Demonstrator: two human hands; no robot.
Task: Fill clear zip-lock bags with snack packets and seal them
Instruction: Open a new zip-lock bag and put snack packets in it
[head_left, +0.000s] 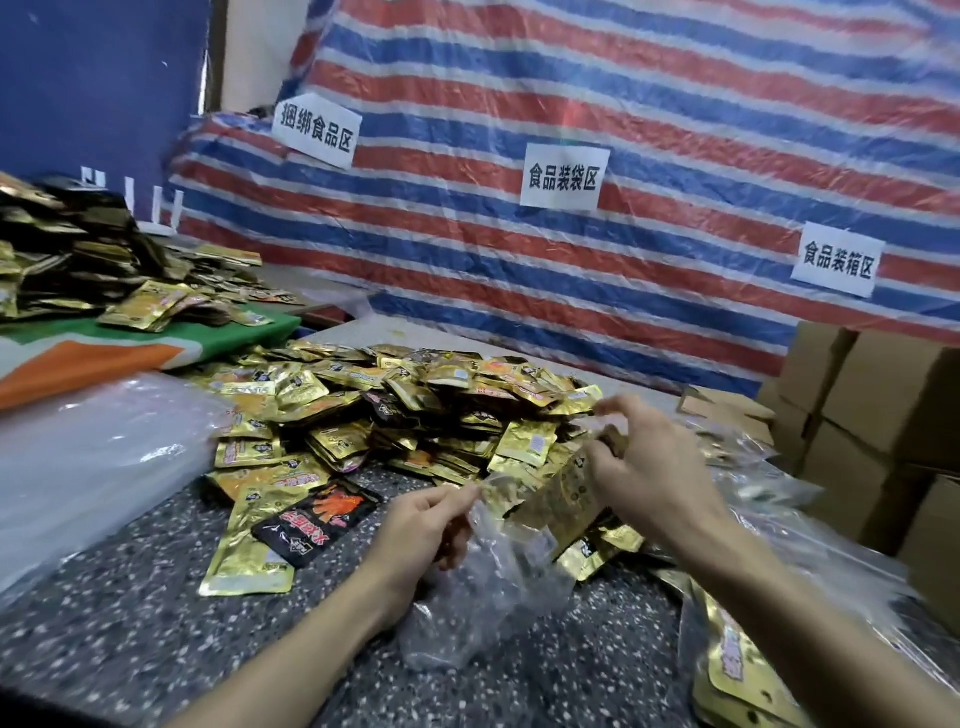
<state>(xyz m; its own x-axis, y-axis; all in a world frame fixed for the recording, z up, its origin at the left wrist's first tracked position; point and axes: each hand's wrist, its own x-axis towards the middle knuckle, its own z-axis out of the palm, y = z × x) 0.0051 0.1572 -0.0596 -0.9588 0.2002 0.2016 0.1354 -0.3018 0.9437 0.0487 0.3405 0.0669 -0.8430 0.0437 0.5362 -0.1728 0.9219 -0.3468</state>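
Glinting gold packets (561, 499) at crinkled clear bag (483, 587)

Showing only two slim forearms (291, 639), both running bare all the way to the lower frame edge. Ending in a bare left hand (415, 525) and a bare right hand (644, 467), fingers (457, 496) slender and uncovered. Blurring a little around the right hand's fingertips (605, 406), hiding finer detail.

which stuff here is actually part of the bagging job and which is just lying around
In the job: left hand pinching the clear bag; right hand gripping gold packets; packet pile on the table.
Lying about: cardboard boxes; paper signs; striped tarp; far packet heap, left.
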